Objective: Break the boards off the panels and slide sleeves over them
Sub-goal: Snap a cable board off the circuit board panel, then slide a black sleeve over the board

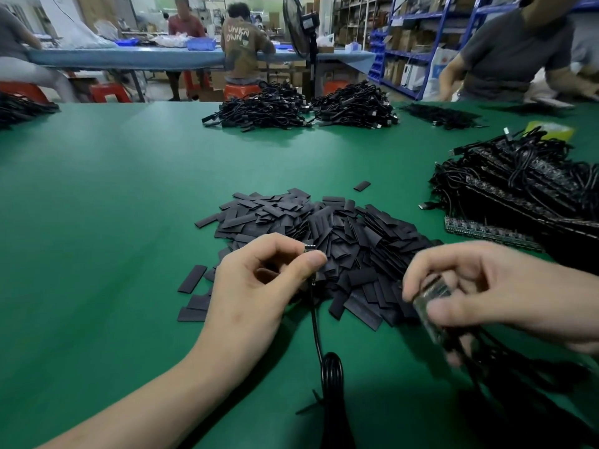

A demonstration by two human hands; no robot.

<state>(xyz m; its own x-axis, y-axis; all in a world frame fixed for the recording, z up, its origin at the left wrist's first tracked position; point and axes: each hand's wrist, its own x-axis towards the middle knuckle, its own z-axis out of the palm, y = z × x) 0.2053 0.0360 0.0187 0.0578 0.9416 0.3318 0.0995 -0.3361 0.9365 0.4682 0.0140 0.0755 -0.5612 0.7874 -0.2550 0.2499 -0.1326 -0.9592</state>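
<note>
Centre frame, my left hand (pixel 259 286) is pinching a freed board (pixel 309 250) on its cable (pixel 316 335). Lower right, my right hand (pixel 486 293) is gripping the panel (pixel 432 304). The board isn't wearing a sleeve yet, the sleeve pile (pixel 324 228) is lying just behind, and stacked panels (pixel 518 196) are waiting at right.

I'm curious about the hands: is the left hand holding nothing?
No, the left hand pinches a small board with a black cable hanging below it.

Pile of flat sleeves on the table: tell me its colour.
Matte black. The pile of flat sleeves shows best in the head view.
</note>
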